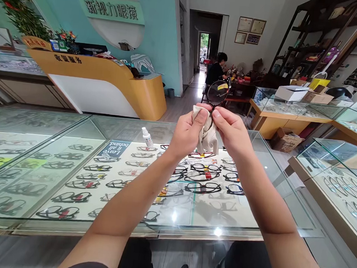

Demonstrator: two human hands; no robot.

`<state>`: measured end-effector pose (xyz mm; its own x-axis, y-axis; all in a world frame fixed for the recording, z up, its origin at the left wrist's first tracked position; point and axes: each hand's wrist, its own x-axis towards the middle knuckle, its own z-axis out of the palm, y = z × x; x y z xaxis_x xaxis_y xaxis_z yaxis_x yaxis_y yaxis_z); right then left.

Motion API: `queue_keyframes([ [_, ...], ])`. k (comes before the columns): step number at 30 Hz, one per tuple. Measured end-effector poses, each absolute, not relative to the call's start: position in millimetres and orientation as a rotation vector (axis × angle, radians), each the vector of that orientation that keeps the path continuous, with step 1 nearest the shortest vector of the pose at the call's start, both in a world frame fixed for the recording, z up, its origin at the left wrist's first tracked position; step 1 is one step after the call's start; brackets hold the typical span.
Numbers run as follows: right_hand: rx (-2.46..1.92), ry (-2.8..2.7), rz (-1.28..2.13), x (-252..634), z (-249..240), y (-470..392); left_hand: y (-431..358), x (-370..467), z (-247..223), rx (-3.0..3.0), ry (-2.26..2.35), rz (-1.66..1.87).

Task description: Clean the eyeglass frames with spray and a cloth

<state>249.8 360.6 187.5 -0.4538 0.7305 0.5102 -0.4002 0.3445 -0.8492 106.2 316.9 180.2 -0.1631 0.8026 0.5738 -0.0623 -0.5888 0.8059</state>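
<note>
A pair of dark-framed eyeglasses point(217, 92) is held up over the display case, turned on end. One round lens with a yellow sticker points upward; the other lens is hidden in a beige cleaning cloth point(208, 140). My left hand point(187, 130) is closed, its thumb pressing the cloth around the lower lens. Near the bridge, my right hand point(231, 128) pinches the frame between thumb and fingers, close against the cloth. A small white spray bottle point(147, 138) stands on the glass top, to the left of my left hand.
Below my arms is a glass display case point(164, 228) with rows of eyeglasses inside. More glass cases point(342, 186) stand at the right. A yellow counter point(150, 94) is across the aisle. At the back, a person point(217, 70) sits by a cluttered desk.
</note>
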Motion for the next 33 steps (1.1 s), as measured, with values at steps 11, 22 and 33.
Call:
queue_keyframes([
  [11,-0.275,-1.515,1.411,252,192,354,305,100,188,1.546,0.842,1.658],
  [22,-0.288,-1.502,1.348,253,196,344,291,79,201,1.709,0.745,1.417],
  [33,-0.222,-1.522,1.271,251,191,349,298,98,192,1.553,0.722,1.59],
])
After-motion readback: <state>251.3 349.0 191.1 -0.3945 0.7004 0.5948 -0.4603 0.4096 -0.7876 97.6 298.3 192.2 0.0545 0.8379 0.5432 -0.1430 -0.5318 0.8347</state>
